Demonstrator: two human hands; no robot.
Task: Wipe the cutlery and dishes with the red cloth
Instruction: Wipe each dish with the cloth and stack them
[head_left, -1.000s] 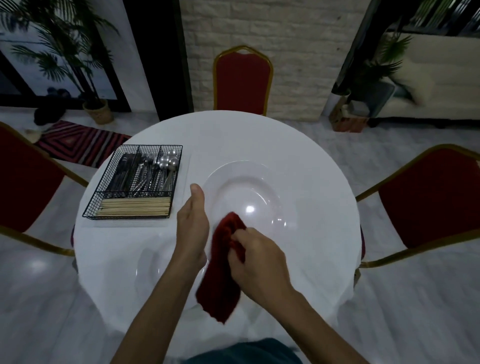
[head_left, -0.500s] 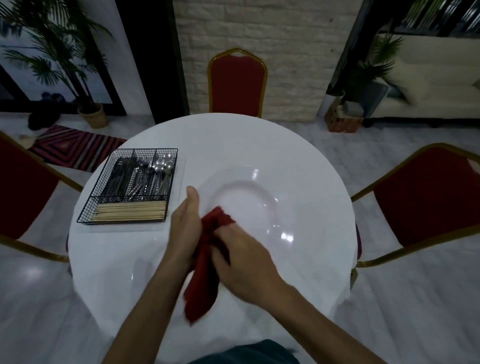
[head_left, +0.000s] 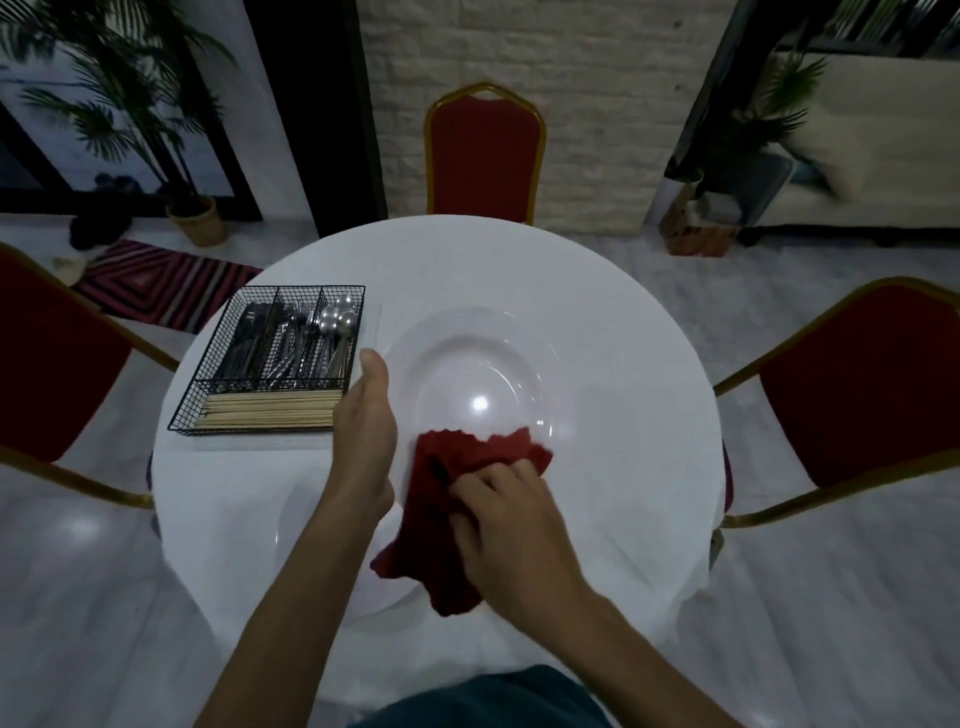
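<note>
— Red cloth: where does it sit against the fingers?
— Under the right hand. Its fingers are curled down into the bunched far part of the cloth and grip it against the white plate, at the near edge of the plate's round well.
— And the other hand?
— The left hand has the plate by its left rim. The thumb lies straight on top, pointing away from the person; the other fingers are out of sight under the rim, so I take it as a pinch on the rim.
— How do the arms lie?
— Both forearms reach in from the bottom of the view and lean toward each other. The right wrist bends inward, back of the hand up.
— Which way does the cloth run?
— Its long axis goes from far to near, leaning a little left at the near end. The wide crumpled edge faces the well; the loose tail lies across the plate's near rim.
— Where is the plate?
— On the round white table, just beside a black wire basket of cutlery to its left.
</note>
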